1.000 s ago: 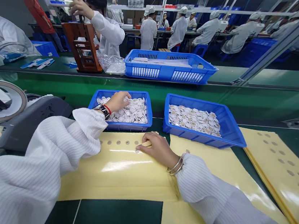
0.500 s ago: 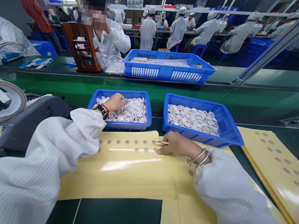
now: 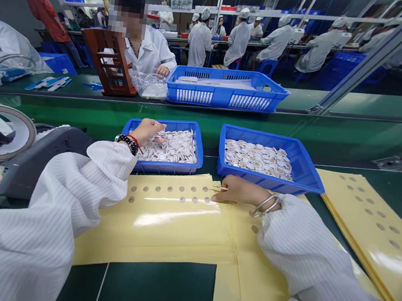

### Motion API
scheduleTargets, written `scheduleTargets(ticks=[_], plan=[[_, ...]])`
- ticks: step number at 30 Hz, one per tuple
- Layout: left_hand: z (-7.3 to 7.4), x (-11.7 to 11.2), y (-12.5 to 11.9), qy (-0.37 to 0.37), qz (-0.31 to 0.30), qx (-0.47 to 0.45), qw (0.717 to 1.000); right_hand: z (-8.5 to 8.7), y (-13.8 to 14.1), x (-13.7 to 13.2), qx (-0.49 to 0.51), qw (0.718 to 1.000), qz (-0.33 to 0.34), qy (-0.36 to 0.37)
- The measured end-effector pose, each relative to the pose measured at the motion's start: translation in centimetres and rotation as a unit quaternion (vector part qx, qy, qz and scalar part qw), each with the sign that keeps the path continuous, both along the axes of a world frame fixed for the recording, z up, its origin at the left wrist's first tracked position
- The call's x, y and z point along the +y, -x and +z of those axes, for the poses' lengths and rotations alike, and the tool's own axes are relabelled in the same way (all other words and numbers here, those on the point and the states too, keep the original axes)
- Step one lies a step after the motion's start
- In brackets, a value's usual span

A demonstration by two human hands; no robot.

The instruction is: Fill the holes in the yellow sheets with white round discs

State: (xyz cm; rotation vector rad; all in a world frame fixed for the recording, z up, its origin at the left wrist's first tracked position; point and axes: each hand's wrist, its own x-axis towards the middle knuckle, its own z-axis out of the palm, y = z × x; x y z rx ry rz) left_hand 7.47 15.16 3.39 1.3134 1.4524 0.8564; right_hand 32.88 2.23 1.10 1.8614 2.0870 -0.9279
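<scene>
My left hand (image 3: 147, 132) is over the left blue tray (image 3: 169, 167), which is filled with small round white discs (image 3: 179, 148). Its fingers are closed in a pinch, and a white disc seems to sit between the fingertips, partly hidden. My right hand (image 3: 242, 191) rests on a glossy yellow sheet (image 3: 168, 237), closed around thin pale tweezers (image 3: 220, 188) whose tip points left. Rows of small grey-brown round stickers (image 3: 170, 189) lie on the sheet near its far edge, the nearest ones beside the tweezers' tip.
A second blue tray (image 3: 307, 178) of similar discs stands right of the first. Stacked yellow sheets (image 3: 358, 209) with round stickers lie at right. A dark tape dispenser (image 3: 54, 152) stands at left. Beyond the green ledge are a blue basket (image 3: 225, 102) and a co-worker (image 3: 151, 49).
My left hand has moved left and slightly up in the tray, its fingertips lifting from the discs. My right hand has stayed nearly still. The co-worker opposite has lowered a hand.
</scene>
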Motion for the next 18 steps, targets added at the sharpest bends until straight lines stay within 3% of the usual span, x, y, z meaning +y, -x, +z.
scheduleTargets(ticks=[12,18], plan=[[1.1,-0.8,0.1,0.02,0.033,0.049,0.998,-1.2,-0.1,0.1,0.053,0.998,-0.012,-0.015],[1.3,-0.7,0.3,0.033,0.018,0.082,0.996,-0.4,0.4,-0.1,0.09,0.996,0.0,0.006]])
